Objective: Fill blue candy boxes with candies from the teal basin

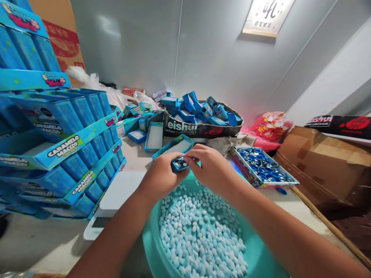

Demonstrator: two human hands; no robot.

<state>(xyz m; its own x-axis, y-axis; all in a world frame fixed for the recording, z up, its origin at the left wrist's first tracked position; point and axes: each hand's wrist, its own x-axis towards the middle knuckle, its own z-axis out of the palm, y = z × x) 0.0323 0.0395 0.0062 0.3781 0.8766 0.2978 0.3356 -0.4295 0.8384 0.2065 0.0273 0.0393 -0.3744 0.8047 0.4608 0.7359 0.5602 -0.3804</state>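
My left hand [160,172] is wrapped around a small blue box [179,166], holding it tilted with its open top in sight. Pale, shiny pieces show inside. At the box's right edge, my right hand [205,159] has thumb and fingers pinched together; whatever lies between the fingertips is too small to make out. Below both hands sits a teal basin [153,235] with many pale blue and white candies [199,239] in it. Just behind the hands lies an open blue display tray [178,146].
Stacked blue display boxes [65,148] rise at the left beside a white scale [121,189]. A black carton [199,129] of small blue boxes stands at the back. At right are a tray of blue rings [261,164] and brown cardboard [324,162].
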